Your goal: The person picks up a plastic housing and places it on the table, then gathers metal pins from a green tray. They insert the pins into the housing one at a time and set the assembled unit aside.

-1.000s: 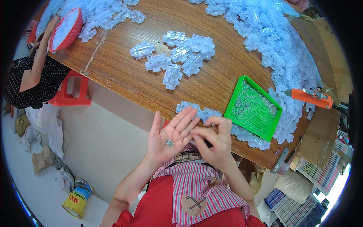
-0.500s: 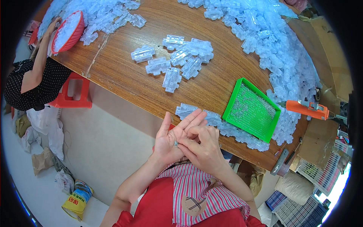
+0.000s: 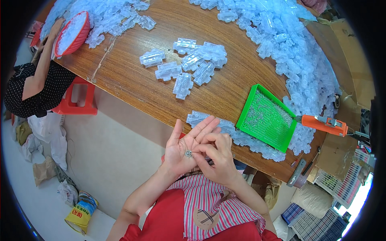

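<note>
My left hand (image 3: 179, 150) lies palm up with its fingers stretched out, in front of the table's near edge. A little cluster of small silver screws (image 3: 188, 153) rests on its palm. Over that palm, my right hand (image 3: 217, 154) pinches thumb and forefinger together at the screws. What sits between the fingertips is too small to make out clearly. Just beyond the hands, a row of clear plastic pieces (image 3: 229, 126) runs along the table edge. A green tray (image 3: 246, 105) stands partly over that row, with many small silver screws inside.
Several clear plastic housings (image 3: 183, 85) lie mid-table; a big heap (image 3: 297, 80) covers the right side. An orange electric screwdriver (image 3: 323, 124) is right of the tray. At far left, a person (image 3: 36, 84) works by a red basket (image 3: 82, 36) and red stool (image 3: 76, 102).
My right fingertips have drawn slightly back, showing more of the screws on my left palm. The orange screwdriver has swung a little left, its tip at the tray's edge.
</note>
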`<move>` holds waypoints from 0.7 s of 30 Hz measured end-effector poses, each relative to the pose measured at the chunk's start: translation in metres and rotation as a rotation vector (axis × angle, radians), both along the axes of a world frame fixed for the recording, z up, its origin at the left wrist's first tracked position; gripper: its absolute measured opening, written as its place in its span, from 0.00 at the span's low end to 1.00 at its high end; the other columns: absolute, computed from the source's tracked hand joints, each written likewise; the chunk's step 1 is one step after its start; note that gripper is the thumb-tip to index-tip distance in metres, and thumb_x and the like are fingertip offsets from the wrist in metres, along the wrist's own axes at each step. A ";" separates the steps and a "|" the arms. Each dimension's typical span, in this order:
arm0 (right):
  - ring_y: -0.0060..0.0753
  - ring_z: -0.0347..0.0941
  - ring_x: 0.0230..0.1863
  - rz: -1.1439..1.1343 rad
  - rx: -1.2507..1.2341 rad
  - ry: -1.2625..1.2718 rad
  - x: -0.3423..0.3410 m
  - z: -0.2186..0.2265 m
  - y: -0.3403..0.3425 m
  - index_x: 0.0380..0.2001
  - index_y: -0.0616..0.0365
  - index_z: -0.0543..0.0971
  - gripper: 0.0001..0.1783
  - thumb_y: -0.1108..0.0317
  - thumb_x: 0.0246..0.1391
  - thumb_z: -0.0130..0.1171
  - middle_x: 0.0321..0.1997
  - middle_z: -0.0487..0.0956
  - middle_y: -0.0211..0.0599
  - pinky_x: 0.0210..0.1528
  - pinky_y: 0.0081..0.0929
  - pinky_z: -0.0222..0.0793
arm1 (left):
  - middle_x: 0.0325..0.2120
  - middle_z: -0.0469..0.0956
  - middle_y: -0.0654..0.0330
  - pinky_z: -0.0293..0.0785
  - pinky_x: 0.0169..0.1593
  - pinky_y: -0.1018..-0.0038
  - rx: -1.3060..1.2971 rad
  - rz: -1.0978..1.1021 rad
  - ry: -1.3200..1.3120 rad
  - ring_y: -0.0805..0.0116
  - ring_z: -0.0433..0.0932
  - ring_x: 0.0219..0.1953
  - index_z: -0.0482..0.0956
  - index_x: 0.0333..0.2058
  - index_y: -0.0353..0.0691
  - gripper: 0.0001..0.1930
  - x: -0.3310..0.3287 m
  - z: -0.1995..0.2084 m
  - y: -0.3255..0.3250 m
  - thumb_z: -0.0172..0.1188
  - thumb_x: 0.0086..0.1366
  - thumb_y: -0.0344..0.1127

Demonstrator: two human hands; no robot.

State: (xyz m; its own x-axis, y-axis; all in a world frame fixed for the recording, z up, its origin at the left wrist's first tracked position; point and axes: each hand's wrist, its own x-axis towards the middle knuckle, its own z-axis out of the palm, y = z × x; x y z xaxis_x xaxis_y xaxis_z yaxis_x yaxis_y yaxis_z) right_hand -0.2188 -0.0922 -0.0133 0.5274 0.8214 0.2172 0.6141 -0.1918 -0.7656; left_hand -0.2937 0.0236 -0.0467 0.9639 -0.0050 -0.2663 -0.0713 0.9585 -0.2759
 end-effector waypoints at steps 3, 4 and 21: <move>0.37 0.66 0.40 -0.057 0.014 0.034 0.002 0.002 -0.002 0.30 0.54 0.79 0.08 0.70 0.45 0.67 0.39 0.72 0.33 0.41 0.35 0.57 | 0.71 0.45 0.52 0.41 0.73 0.61 -0.057 0.010 -0.021 0.58 0.43 0.73 0.43 0.70 0.36 0.42 -0.003 -0.003 0.001 0.32 0.70 0.65; 0.38 0.65 0.39 -0.087 0.021 0.048 0.003 0.003 -0.002 0.31 0.54 0.79 0.08 0.70 0.46 0.67 0.39 0.72 0.33 0.42 0.35 0.57 | 0.71 0.46 0.52 0.44 0.72 0.64 -0.085 0.011 -0.043 0.60 0.45 0.73 0.45 0.70 0.36 0.42 -0.004 -0.005 0.003 0.33 0.71 0.65; 0.41 0.64 0.44 -0.223 -0.114 -0.222 0.022 -0.041 0.006 0.31 0.51 0.80 0.10 0.71 0.42 0.68 0.43 0.70 0.34 0.44 0.38 0.56 | 0.71 0.44 0.53 0.34 0.74 0.63 0.051 0.239 -0.094 0.58 0.41 0.73 0.41 0.70 0.37 0.37 -0.007 -0.026 0.039 0.27 0.73 0.60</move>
